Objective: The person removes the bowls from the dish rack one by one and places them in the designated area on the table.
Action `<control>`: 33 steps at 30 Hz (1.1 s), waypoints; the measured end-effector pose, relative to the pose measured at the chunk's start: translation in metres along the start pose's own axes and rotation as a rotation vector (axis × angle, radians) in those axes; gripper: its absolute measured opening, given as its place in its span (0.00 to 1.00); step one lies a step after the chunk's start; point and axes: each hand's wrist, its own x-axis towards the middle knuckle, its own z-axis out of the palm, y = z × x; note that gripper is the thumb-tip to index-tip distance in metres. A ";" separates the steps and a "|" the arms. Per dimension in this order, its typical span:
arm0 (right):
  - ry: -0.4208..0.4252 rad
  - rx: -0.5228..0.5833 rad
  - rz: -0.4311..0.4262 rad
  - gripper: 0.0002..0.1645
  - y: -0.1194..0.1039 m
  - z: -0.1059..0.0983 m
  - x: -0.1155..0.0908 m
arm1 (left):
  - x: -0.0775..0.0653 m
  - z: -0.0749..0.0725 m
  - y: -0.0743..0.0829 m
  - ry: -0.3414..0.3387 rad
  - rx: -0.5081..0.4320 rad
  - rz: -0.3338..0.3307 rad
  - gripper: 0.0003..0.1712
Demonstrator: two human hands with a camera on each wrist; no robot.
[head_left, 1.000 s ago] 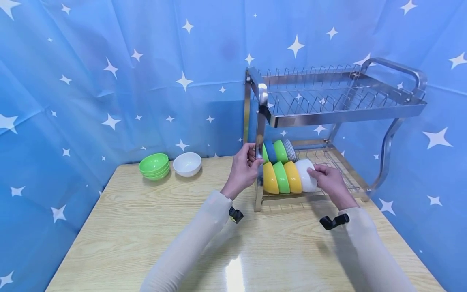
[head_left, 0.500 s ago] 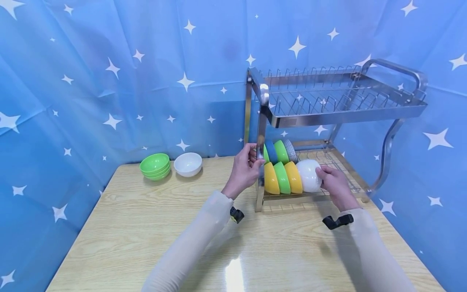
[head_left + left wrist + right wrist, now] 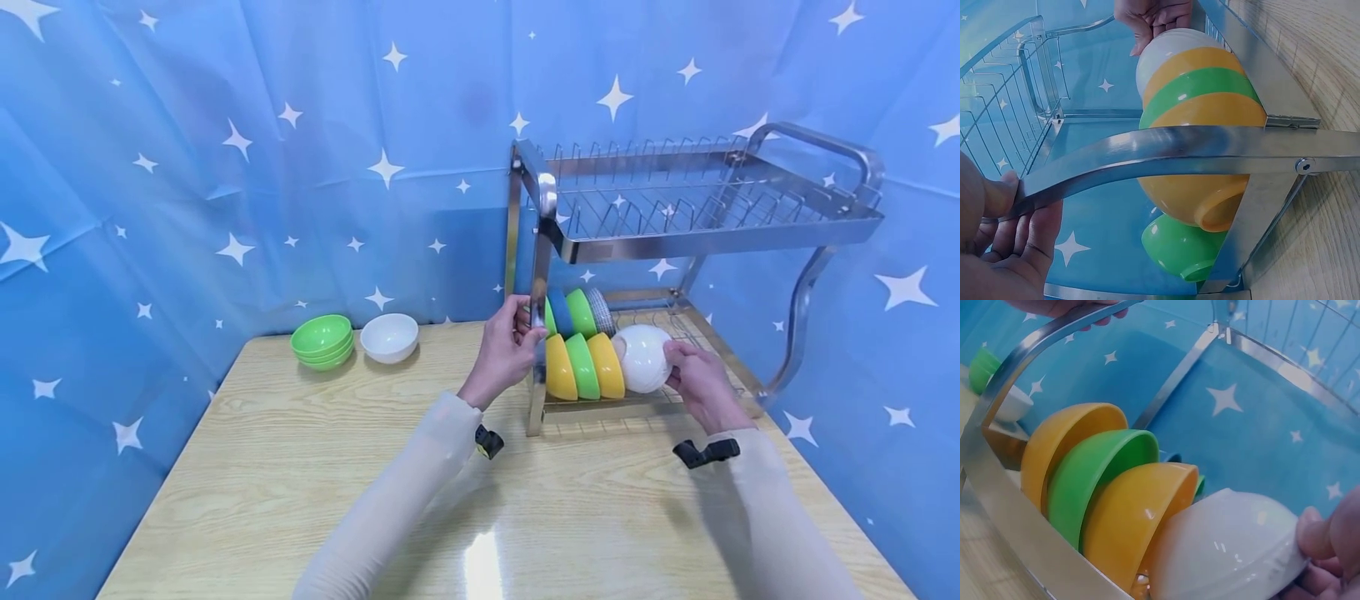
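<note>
My left hand (image 3: 504, 346) grips the front left post of the metal dish rack (image 3: 542, 283), thumb in front and fingers behind. In the left wrist view its fingers (image 3: 1038, 237) curl round the bent bar. With my right hand (image 3: 703, 379) I pinch a white bowl (image 3: 647, 358) by its right side, at the front of the lower shelf. The white bowl leans beside a row of yellow (image 3: 607, 367), green (image 3: 583, 367) and yellow bowls standing on edge. Behind them stand a green bowl (image 3: 581, 312), a blue bowl (image 3: 558, 312) and a patterned bowl (image 3: 600, 312).
A stack of green bowls (image 3: 322, 340) and a single white bowl (image 3: 389, 338) stand at the back left of the wooden table (image 3: 337, 450). The rack's upper shelf (image 3: 675, 237), with wire dividers, overhangs the lower one. A blue star-patterned curtain (image 3: 300, 167) hangs behind.
My right hand has moved slightly right, and the white bowl has turned so that more of its rounded outside faces the camera. My left hand keeps hold of the post.
</note>
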 end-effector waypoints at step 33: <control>0.177 -0.769 -0.400 0.28 -0.055 0.037 -0.048 | -0.001 0.000 0.001 -0.001 0.008 -0.008 0.19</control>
